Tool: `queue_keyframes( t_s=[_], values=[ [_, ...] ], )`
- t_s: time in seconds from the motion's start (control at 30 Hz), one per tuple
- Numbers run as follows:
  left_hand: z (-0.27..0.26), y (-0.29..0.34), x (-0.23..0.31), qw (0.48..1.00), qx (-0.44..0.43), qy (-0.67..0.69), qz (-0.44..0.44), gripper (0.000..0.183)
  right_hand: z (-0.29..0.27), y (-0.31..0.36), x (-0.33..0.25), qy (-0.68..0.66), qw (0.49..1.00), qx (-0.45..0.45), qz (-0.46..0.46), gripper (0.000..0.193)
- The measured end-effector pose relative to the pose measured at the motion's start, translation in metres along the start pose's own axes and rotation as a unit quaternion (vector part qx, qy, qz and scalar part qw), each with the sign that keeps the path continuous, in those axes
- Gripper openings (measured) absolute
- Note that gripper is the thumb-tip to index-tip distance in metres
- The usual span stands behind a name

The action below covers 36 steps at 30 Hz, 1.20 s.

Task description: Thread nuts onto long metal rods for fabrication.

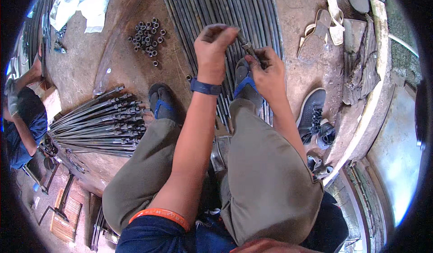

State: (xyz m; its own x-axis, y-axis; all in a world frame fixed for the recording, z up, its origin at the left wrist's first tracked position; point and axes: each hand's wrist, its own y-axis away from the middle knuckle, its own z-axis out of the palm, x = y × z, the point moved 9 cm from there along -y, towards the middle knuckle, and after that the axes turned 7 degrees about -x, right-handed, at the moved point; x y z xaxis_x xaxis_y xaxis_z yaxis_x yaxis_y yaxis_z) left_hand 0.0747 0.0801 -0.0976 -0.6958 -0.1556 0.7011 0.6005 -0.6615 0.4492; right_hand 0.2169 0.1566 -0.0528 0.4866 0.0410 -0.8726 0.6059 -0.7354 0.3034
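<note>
Above my right foot, a dark metal rod [244, 42] with a thicker, nut-like piece near its end slants between my hands. My right hand [269, 72] is closed round it, thumb laid along the shaft. My left hand [213, 39], with a dark blue band at the wrist, pinches the rod's far tip between thumb and fingers; the fingertips are slightly blurred. Beneath both hands lie many long dark rods [216, 5], side by side on the floor. Left of them is a loose heap of hex nuts [146, 37].
Rods with fittings on their ends [103, 124] fan out left of my left foot. Sandals [333, 16] and a dark sneaker [312, 111] lie at the right. Another person's arm [22, 129] is at the far left, near a white plastic bag [83, 3].
</note>
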Motion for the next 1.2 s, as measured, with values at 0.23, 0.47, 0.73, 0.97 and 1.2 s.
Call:
queue_keyframes(
  t_s=[0.23,0.47,0.73,0.97,1.2],
  values=[
    [0.016,0.008,0.005,0.997,0.023,-0.045,0.065,0.042,-0.006,-0.001,-0.001,0.033,0.998,0.022,-0.04,0.018],
    [0.018,-0.004,0.008,0.996,-0.068,0.003,0.055,0.048,-0.001,0.001,0.002,-0.025,1.0,-0.003,-0.002,0.019],
    [0.025,-0.005,0.013,0.994,-0.095,0.038,0.041,0.059,-0.003,0.0,-0.003,0.02,1.0,-0.002,-0.013,0.013],
    [0.02,-0.005,0.011,0.996,-0.075,0.012,0.042,0.064,-0.003,0.001,-0.008,0.016,0.999,-0.001,-0.029,0.016],
    [0.016,-0.003,0.009,0.994,-0.035,-0.098,0.031,0.064,-0.004,0.001,-0.006,0.022,1.0,0.001,-0.022,0.016]
  ],
)
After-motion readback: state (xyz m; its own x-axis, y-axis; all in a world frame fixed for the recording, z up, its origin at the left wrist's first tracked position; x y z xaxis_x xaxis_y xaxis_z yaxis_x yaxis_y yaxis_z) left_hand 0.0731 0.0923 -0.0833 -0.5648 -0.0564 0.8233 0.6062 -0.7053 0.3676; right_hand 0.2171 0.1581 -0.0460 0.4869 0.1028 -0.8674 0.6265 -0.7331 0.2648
